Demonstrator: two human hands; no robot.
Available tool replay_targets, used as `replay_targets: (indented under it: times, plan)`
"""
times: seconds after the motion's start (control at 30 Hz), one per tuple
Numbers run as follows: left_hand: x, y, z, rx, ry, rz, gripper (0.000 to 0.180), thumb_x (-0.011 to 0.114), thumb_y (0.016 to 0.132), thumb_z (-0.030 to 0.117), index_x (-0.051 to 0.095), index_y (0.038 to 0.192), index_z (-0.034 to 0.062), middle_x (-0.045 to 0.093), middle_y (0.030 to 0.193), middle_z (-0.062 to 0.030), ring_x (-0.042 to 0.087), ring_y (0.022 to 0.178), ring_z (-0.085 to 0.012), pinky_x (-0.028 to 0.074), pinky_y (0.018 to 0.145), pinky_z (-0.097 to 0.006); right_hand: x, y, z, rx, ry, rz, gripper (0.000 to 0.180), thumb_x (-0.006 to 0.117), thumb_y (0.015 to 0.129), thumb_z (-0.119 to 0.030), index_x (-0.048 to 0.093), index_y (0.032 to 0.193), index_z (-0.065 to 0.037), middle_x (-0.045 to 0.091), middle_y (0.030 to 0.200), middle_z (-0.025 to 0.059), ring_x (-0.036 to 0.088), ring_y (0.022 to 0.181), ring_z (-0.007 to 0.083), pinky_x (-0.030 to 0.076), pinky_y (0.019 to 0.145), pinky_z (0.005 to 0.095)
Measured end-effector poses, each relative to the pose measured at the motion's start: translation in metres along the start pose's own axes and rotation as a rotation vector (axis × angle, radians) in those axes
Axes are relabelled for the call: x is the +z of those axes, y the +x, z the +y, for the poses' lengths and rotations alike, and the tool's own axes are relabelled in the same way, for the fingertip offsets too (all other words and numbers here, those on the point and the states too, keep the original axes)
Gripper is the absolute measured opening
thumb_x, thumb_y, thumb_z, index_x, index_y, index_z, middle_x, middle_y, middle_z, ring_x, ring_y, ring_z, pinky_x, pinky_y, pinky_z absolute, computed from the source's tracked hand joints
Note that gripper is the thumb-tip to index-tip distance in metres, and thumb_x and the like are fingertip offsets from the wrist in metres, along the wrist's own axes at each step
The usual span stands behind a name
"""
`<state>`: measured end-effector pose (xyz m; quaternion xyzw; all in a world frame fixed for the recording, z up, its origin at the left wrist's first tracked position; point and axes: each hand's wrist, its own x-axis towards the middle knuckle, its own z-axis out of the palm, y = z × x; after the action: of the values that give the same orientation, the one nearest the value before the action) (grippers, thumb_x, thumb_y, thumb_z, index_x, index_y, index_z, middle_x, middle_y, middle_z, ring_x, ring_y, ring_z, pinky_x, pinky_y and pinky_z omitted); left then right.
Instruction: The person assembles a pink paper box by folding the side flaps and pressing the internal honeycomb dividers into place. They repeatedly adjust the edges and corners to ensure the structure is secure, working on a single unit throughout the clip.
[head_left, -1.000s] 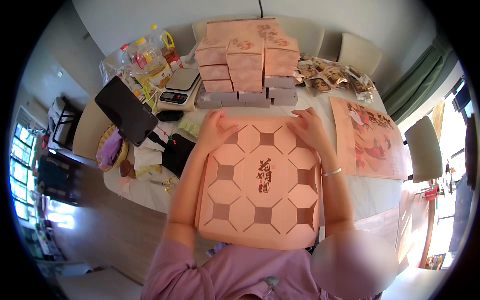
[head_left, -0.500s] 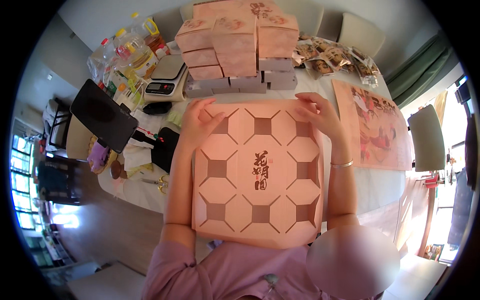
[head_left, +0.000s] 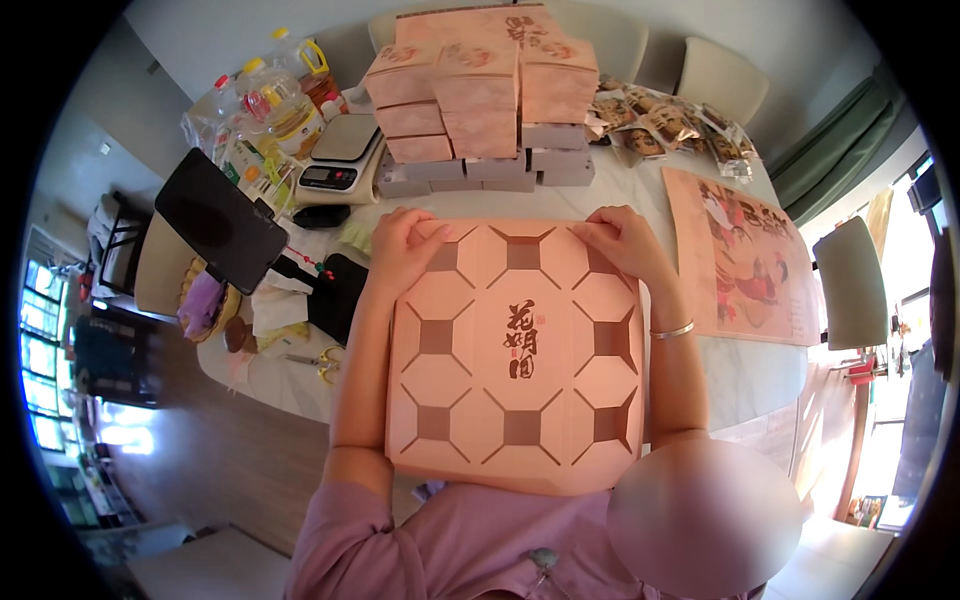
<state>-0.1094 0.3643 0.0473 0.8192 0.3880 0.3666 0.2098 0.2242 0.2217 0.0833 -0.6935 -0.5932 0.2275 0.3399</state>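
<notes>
A square pink cardboard box insert lies in front of me, its near edge against my body. Square recesses with slanted slits run around its border, and dark lettering marks its middle. At its far left corner my left hand is closed on the edge, thumb on top. My right hand grips the far right corner the same way, with fingers curled over the far edge. The fingertips under that edge are hidden. Whether a box sits beneath the insert I cannot tell.
Pink and grey boxes are stacked beyond the insert. To the left are a kitchen scale, oil bottles, a phone on a stand and scissors. Packaged pastries and a printed pink sheet lie to the right.
Both hands have closed more firmly over the far corners. My right hand has come slightly nearer and its raised fingers have curled down over the edge.
</notes>
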Motion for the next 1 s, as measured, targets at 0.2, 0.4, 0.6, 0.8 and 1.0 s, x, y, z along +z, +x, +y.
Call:
replay_targets:
  times: [0.2,0.4,0.6,0.8,1.0]
  plan:
    - [-0.001,-0.002,0.003,-0.001,0.115,-0.027,0.029,0.082,0.083,0.037,0.075,0.091,0.0106,0.064,0.090,-0.0035,0.059,0.093,-0.0287,0.042,0.094,-0.043,0.010,0.003,0.002,0.010,-0.045,0.066,0.039,0.080,0.088,-0.037,0.077,0.090,0.002,0.068,0.089,0.0161,0.065,0.087,0.0270,0.053,0.079,0.0378]
    - [-0.001,-0.001,0.007,0.060,0.248,-0.026,0.029,0.082,0.083,0.039,0.075,0.088,0.0110,0.063,0.093,-0.0033,0.057,0.098,-0.0293,0.037,0.099,-0.046,0.018,0.003,0.012,-0.020,-0.042,0.123,0.040,0.083,0.084,-0.038,0.077,0.089,0.001,0.062,0.101,0.0135,0.065,0.091,0.0291,0.054,0.082,0.0383]
    - [0.001,-0.002,0.004,0.105,0.257,0.003,0.029,0.083,0.083,0.039,0.074,0.087,0.0121,0.061,0.094,-0.0037,0.056,0.099,-0.0297,0.038,0.098,-0.047,0.023,0.004,0.013,-0.077,-0.105,0.165,0.036,0.086,0.081,-0.034,0.076,0.086,0.000,0.061,0.100,0.0124,0.065,0.087,0.0294,0.056,0.080,0.0384]
    - [0.003,-0.004,-0.001,0.160,0.286,0.043,0.035,0.085,0.081,0.046,0.075,0.086,0.0132,0.056,0.101,-0.0049,0.053,0.105,-0.0309,0.038,0.097,-0.048,0.018,0.004,0.012,-0.053,-0.075,0.147,0.035,0.089,0.077,-0.031,0.076,0.084,0.001,0.062,0.101,0.0134,0.065,0.085,0.0299,0.056,0.078,0.0383]
    - [0.002,-0.006,0.011,0.097,0.294,0.005,0.041,0.087,0.078,0.051,0.076,0.087,0.0128,0.051,0.109,-0.0049,0.050,0.112,-0.0307,0.035,0.101,-0.050,0.018,0.002,0.006,0.047,-0.154,0.151,0.041,0.090,0.076,-0.031,0.076,0.085,0.006,0.070,0.098,0.0191,0.069,0.082,0.0303,0.057,0.074,0.0387]
